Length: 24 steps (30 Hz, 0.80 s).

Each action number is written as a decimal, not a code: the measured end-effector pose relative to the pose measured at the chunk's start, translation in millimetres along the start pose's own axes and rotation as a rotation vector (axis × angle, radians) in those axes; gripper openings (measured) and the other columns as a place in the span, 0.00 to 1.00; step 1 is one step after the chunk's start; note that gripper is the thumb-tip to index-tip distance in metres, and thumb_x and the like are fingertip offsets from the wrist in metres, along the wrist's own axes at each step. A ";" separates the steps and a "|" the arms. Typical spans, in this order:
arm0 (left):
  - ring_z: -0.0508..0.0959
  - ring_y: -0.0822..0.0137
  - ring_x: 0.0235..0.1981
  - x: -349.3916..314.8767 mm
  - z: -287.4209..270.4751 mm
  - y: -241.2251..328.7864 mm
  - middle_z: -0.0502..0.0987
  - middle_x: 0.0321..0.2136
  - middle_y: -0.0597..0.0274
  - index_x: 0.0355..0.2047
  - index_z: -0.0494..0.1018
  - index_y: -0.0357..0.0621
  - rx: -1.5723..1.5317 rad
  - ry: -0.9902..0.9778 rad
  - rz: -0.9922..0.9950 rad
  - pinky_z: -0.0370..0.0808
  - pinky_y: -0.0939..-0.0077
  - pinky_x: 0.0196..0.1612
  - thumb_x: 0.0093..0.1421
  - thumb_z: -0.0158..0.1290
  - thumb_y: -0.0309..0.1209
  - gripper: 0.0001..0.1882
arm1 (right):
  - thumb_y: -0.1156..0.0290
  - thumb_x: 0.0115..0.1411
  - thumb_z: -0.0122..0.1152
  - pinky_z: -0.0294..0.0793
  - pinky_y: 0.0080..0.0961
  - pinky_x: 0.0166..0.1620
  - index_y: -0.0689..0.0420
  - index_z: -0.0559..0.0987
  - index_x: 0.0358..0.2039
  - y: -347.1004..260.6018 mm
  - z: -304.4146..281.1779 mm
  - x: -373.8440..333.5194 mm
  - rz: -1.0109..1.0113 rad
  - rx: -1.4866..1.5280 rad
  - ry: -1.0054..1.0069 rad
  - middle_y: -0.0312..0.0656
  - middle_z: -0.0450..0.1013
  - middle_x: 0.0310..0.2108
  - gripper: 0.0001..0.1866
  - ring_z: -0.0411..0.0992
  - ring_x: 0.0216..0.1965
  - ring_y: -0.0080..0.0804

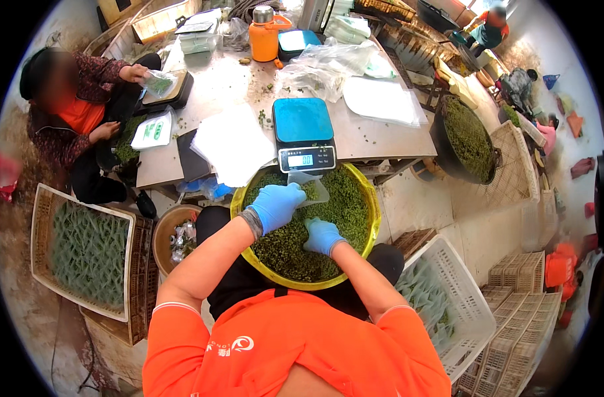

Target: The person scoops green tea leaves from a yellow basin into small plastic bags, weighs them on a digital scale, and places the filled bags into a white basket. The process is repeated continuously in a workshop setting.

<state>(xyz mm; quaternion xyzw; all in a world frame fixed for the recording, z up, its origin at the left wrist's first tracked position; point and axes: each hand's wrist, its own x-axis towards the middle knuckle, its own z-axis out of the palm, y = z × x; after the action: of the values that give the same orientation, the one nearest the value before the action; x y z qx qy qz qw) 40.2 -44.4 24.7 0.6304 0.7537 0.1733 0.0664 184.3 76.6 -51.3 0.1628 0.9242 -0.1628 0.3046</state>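
My left hand (277, 207), in a blue glove, is closed on a small clear plastic bag (315, 192) with a few green bits in it. The bag is over the far side of a yellow-rimmed basin (373, 218) between my knees. Small green pieces, like fresh green peppercorns (345, 198), fill that basin. My right hand (322, 237), also blue-gloved, reaches into them, its fingers partly buried, so their grip is hidden. Just beyond the bag, a digital scale (304, 122) with a blue plate stands at the table edge, nothing on its plate.
White sheets (232, 145) and plastic bags (328, 66) lie on the table (375, 142) by an orange flask (262, 36). Crates of filled bags stand left (84, 255) and right (474, 317). A co-worker (70, 112) holds a bag at another scale. A dark tub (464, 139) stands right.
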 end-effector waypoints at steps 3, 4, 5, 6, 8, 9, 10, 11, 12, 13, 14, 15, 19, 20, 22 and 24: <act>0.79 0.52 0.26 -5.2 2.7 0.9 0.73 0.30 0.53 0.28 0.71 0.42 0.021 0.041 0.054 0.76 0.60 0.28 0.50 0.52 0.22 0.04 | 0.58 0.45 0.66 0.74 0.39 0.51 0.55 0.71 0.52 -0.6 0.5 0.5 0.030 -0.014 0.053 0.54 0.71 0.49 0.33 0.74 0.48 0.49; 0.79 0.52 0.26 -7.8 2.9 1.1 0.73 0.30 0.53 0.28 0.71 0.42 0.028 0.050 0.058 0.76 0.60 0.28 0.50 0.52 0.22 0.04 | 0.58 0.45 0.66 0.74 0.39 0.51 0.56 0.72 0.51 -2.8 0.7 0.6 0.049 -0.023 0.082 0.54 0.71 0.49 0.32 0.74 0.48 0.49; 0.79 0.53 0.26 -9.9 2.7 0.4 0.73 0.30 0.53 0.28 0.71 0.42 0.034 0.059 0.060 0.76 0.60 0.28 0.50 0.52 0.22 0.04 | 0.58 0.45 0.66 0.74 0.39 0.51 0.56 0.73 0.50 -3.8 -1.5 2.7 0.046 -0.001 0.038 0.54 0.72 0.49 0.31 0.73 0.49 0.50; 0.79 0.53 0.27 -13.2 2.8 0.4 0.73 0.30 0.53 0.28 0.71 0.42 0.041 0.068 0.062 0.76 0.60 0.28 0.51 0.51 0.22 0.03 | 0.59 0.45 0.66 0.74 0.40 0.51 0.56 0.75 0.49 -3.5 -6.1 6.3 0.042 0.021 -0.007 0.55 0.72 0.48 0.30 0.73 0.49 0.51; 0.80 0.50 0.29 -12.1 1.7 2.4 0.74 0.31 0.52 0.29 0.72 0.43 0.045 -0.003 0.043 0.76 0.58 0.29 0.50 0.52 0.21 0.05 | 0.61 0.45 0.68 0.73 0.38 0.51 0.59 0.76 0.48 7.5 -8.4 11.0 0.043 0.165 -0.028 0.56 0.74 0.46 0.29 0.73 0.50 0.50; 0.80 0.49 0.30 -11.4 0.5 3.1 0.74 0.31 0.51 0.30 0.73 0.43 0.047 -0.037 0.032 0.77 0.58 0.29 0.50 0.52 0.20 0.06 | 0.63 0.45 0.68 0.73 0.37 0.51 0.60 0.76 0.49 18.2 -7.0 13.6 0.014 0.277 -0.051 0.55 0.75 0.46 0.30 0.73 0.49 0.47; 0.80 0.49 0.30 -13.1 1.6 2.2 0.74 0.31 0.51 0.30 0.73 0.43 0.042 -0.034 0.029 0.77 0.57 0.29 0.50 0.52 0.20 0.07 | 0.64 0.44 0.69 0.72 0.36 0.51 0.61 0.75 0.50 21.8 -11.2 11.7 -0.019 0.385 -0.081 0.53 0.75 0.45 0.31 0.74 0.48 0.44; 0.80 0.49 0.30 -14.6 2.4 1.2 0.74 0.32 0.51 0.30 0.73 0.43 0.037 -0.031 0.027 0.77 0.57 0.30 0.50 0.52 0.20 0.07 | 0.65 0.44 0.70 0.72 0.35 0.51 0.62 0.75 0.51 25.3 -15.7 10.1 -0.052 0.494 -0.111 0.52 0.76 0.44 0.31 0.74 0.47 0.42; 0.80 0.49 0.30 -15.9 2.9 0.1 0.74 0.32 0.51 0.30 0.73 0.43 0.031 -0.029 0.026 0.77 0.57 0.30 0.50 0.52 0.20 0.07 | 0.68 0.44 0.70 0.72 0.31 0.48 0.64 0.75 0.50 29.4 -21.1 8.8 -0.179 0.574 -0.060 0.45 0.77 0.41 0.31 0.73 0.42 0.32; 0.80 0.50 0.31 -12.6 3.5 1.7 0.74 0.32 0.51 0.30 0.73 0.43 0.031 -0.027 0.037 0.77 0.57 0.30 0.50 0.52 0.20 0.07 | 0.69 0.45 0.70 0.72 0.30 0.46 0.63 0.75 0.50 42.5 -19.2 9.8 -0.192 0.730 -0.089 0.44 0.77 0.41 0.30 0.72 0.41 0.30; 0.80 0.50 0.31 -9.8 2.4 3.9 0.74 0.32 0.51 0.30 0.73 0.43 0.032 -0.022 0.047 0.77 0.57 0.31 0.50 0.52 0.20 0.07 | 0.69 0.45 0.69 0.72 0.30 0.45 0.63 0.76 0.50 56.2 -17.0 12.3 -0.207 0.883 -0.117 0.42 0.76 0.41 0.29 0.72 0.40 0.28; 0.80 0.50 0.31 -6.6 1.5 6.1 0.74 0.32 0.51 0.30 0.73 0.42 0.032 -0.017 0.059 0.77 0.57 0.31 0.50 0.52 0.19 0.07 | 0.70 0.46 0.69 0.72 0.29 0.43 0.63 0.76 0.50 69.5 -14.5 14.7 -0.223 1.038 -0.142 0.41 0.76 0.41 0.29 0.71 0.39 0.27; 0.80 0.50 0.32 -12.2 7.3 1.7 0.74 0.32 0.52 0.31 0.74 0.44 0.003 0.026 0.040 0.77 0.57 0.32 0.50 0.52 0.19 0.08 | 0.74 0.45 0.67 0.72 0.25 0.46 0.61 0.78 0.49 44.8 -99.6 -49.6 -0.399 1.127 -0.160 0.38 0.78 0.39 0.27 0.73 0.40 0.26; 0.80 0.50 0.32 -12.2 8.1 2.2 0.75 0.31 0.52 0.31 0.74 0.44 -0.010 0.032 0.040 0.77 0.57 0.32 0.50 0.52 0.19 0.09 | 0.74 0.45 0.67 0.72 0.25 0.46 0.61 0.78 0.49 36.9 -120.5 -64.3 -0.406 1.093 -0.130 0.38 0.78 0.40 0.27 0.73 0.40 0.25; 0.80 0.50 0.32 -10.7 11.2 4.8 0.76 0.30 0.52 0.32 0.74 0.45 -0.055 0.013 -0.031 0.77 0.56 0.32 0.50 0.52 0.20 0.09 | 0.74 0.44 0.68 0.73 0.25 0.47 0.62 0.78 0.48 28.7 -150.3 -75.9 -0.423 0.991 -0.069 0.40 0.78 0.40 0.27 0.73 0.41 0.26; 0.80 0.50 0.32 -5.8 16.8 11.2 0.77 0.28 0.52 0.32 0.75 0.46 -0.121 -0.038 -0.164 0.77 0.56 0.31 0.50 0.52 0.20 0.09 | 0.74 0.45 0.67 0.73 0.24 0.49 0.65 0.76 0.50 18.4 -164.9 -70.5 -0.398 0.832 -0.011 0.41 0.77 0.43 0.28 0.74 0.42 0.26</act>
<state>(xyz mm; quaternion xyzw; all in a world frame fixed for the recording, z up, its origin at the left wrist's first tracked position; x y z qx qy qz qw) 57.1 -45.4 12.3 0.5647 0.7896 0.2004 0.1323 161.3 144.8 114.0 0.0897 0.7919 -0.5763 0.1808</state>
